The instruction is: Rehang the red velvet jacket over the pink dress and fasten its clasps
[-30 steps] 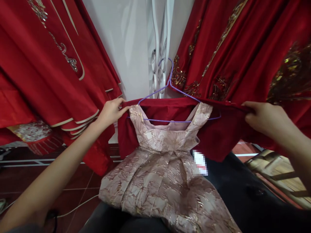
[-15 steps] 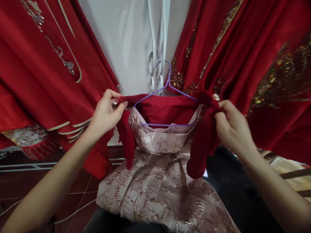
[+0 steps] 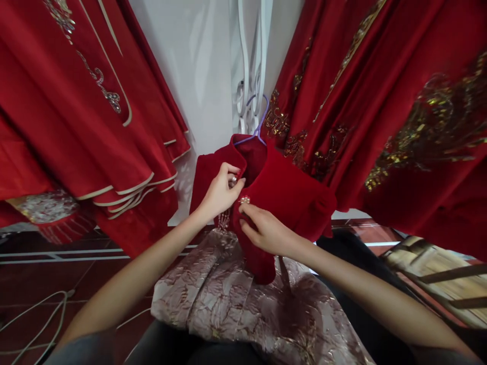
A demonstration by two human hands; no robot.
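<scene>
A small red velvet jacket point(image 3: 289, 195) hangs over a pink and gold brocade dress point(image 3: 243, 304) on a purple wire hanger point(image 3: 255, 133). Both front edges of the jacket meet at the chest. My left hand point(image 3: 219, 194) pinches the left front edge near a pearl-like button. My right hand point(image 3: 266, 230) pinches the right front edge just below a small beaded clasp point(image 3: 244, 199). The two hands almost touch. The dress bodice is hidden behind the jacket; only the skirt shows, lying over my lap.
Red embroidered gowns hang at the left point(image 3: 76, 111) and right point(image 3: 380, 101). A white wall with a white metal scroll rack point(image 3: 249, 66) stands behind. Dark red tiled floor point(image 3: 34, 274) with white cables point(image 3: 34, 314) lies at the left; a wooden piece point(image 3: 437, 268) at the right.
My hands have pulled the jacket's two front edges from wide apart to the middle, closing the jacket over the dress bodice. Both hands now meet at the chest.
</scene>
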